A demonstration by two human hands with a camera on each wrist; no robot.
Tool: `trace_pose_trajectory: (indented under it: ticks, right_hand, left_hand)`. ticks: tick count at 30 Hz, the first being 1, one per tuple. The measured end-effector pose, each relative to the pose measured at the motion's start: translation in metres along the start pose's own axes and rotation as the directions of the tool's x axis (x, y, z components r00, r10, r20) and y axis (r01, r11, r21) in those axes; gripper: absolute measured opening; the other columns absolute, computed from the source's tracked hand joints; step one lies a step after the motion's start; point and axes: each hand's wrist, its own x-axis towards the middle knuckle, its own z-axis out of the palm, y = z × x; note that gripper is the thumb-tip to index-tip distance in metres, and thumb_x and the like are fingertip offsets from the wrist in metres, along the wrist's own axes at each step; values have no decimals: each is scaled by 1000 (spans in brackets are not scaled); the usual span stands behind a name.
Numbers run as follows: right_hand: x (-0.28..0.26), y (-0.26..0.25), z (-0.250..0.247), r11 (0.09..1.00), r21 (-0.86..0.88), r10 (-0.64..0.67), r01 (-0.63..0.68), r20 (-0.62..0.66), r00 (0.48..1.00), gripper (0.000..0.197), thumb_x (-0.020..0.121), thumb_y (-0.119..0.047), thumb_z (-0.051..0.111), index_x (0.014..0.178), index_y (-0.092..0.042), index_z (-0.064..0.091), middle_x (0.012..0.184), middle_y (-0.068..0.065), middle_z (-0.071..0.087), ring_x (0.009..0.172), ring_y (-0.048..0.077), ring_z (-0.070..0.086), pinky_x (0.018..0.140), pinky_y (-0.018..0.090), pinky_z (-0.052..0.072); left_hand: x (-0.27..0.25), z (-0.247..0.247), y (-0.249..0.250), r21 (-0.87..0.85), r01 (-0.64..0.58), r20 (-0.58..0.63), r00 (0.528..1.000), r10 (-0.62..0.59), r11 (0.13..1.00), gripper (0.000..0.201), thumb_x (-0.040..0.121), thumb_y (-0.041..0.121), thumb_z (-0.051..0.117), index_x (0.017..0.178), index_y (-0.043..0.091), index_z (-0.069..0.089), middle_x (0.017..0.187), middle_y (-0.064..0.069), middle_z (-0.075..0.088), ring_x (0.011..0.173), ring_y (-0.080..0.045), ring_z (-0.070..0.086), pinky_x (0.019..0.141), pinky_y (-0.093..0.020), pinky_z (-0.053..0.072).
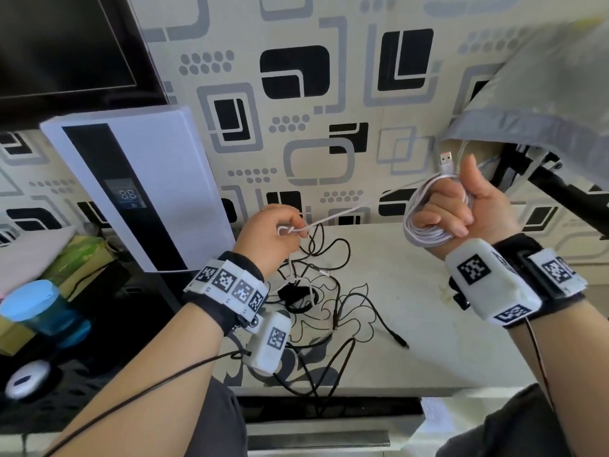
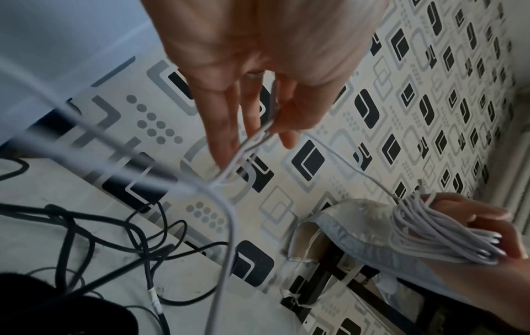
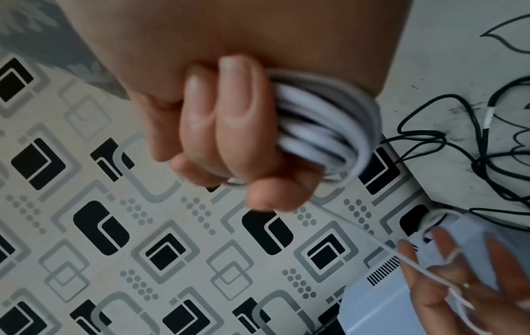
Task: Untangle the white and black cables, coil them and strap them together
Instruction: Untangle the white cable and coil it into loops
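Observation:
My right hand (image 1: 461, 206) is raised and grips a coil of white cable (image 1: 425, 232), wound in several loops, with its USB plug (image 1: 445, 159) sticking up by the thumb. In the right wrist view the coil (image 3: 321, 127) sits under my curled fingers (image 3: 229, 117). A taut white strand (image 1: 339, 214) runs from the coil to my left hand (image 1: 273, 235), which pinches a small kink of it between thumb and fingers (image 2: 266, 133). More white cable (image 2: 226, 226) drops from there to the table. The black cable (image 1: 329, 291) lies in a loose tangle on the table (image 1: 445, 351) below my left hand.
A white appliance (image 1: 141, 189) with a black panel leans against the patterned wall at left, under a dark screen (image 1: 66, 44). A grey cushion (image 1: 540, 103) and a black stand (image 1: 543, 179) are at the right. A blue-lidded jar (image 1: 43, 311) and a mouse (image 1: 28, 379) sit at far left.

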Motion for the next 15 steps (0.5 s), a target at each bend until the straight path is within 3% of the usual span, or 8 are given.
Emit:
trace_pose_trajectory:
  ticks: [2, 4, 7, 9, 11, 15]
  right_hand:
    - [0, -1, -2, 998, 32, -46, 47, -31, 998, 59, 97, -56, 39, 68, -7, 54, 43, 1, 33, 41, 16, 28, 66, 28, 44]
    - [-1, -4, -3, 993, 55, -96, 100, -68, 993, 59, 96, -55, 40, 67, -6, 55, 41, 3, 40, 40, 15, 27, 64, 28, 44]
    - [-5, -10, -8, 984, 93, -143, 154, -112, 983, 58, 95, -56, 43, 64, -7, 54, 40, 4, 44, 38, 16, 31, 63, 28, 45]
    - [-6, -13, -11, 980, 83, -170, 183, -150, 974, 57, 94, -56, 43, 63, -9, 53, 40, 2, 42, 37, 17, 36, 63, 28, 47]
    - [-6, -13, -13, 977, 39, -199, 210, -200, 959, 56, 93, -56, 43, 62, -11, 53, 39, 0, 40, 37, 15, 37, 63, 26, 46]
    - [-4, -11, -12, 945, 39, -294, 325, -330, 897, 55, 92, -56, 43, 57, -14, 47, 37, -3, 33, 35, 12, 31, 59, 23, 46]
  left_hand:
    - [-3, 3, 8, -132, 76, 6, 997, -76, 988, 25, 85, -11, 55, 88, 9, 69, 102, -11, 64, 85, -27, 71, 69, -40, 61]
    - [-4, 4, 12, -235, 137, 37, 991, -132, 962, 20, 90, -10, 51, 95, 1, 67, 102, -17, 64, 78, -29, 73, 58, -32, 60]
    - [-5, 0, 12, -341, 194, 75, 981, -179, 920, 19, 95, -3, 51, 102, 4, 68, 99, -15, 71, 72, -34, 73, 47, -28, 54]
    - [-5, -2, 9, -304, 169, 32, 985, -168, 938, 21, 97, 2, 50, 101, 8, 70, 91, -10, 74, 64, -32, 71, 40, -22, 43]
    - [-3, -2, 6, -261, 126, -17, 991, -135, 957, 23, 97, 4, 50, 96, 11, 72, 83, -10, 74, 53, -25, 65, 38, -20, 35]
    - [3, -1, 0, -201, 96, -70, 991, -112, 975, 26, 98, 7, 49, 84, 14, 70, 61, -5, 68, 41, -18, 46, 43, -22, 35]
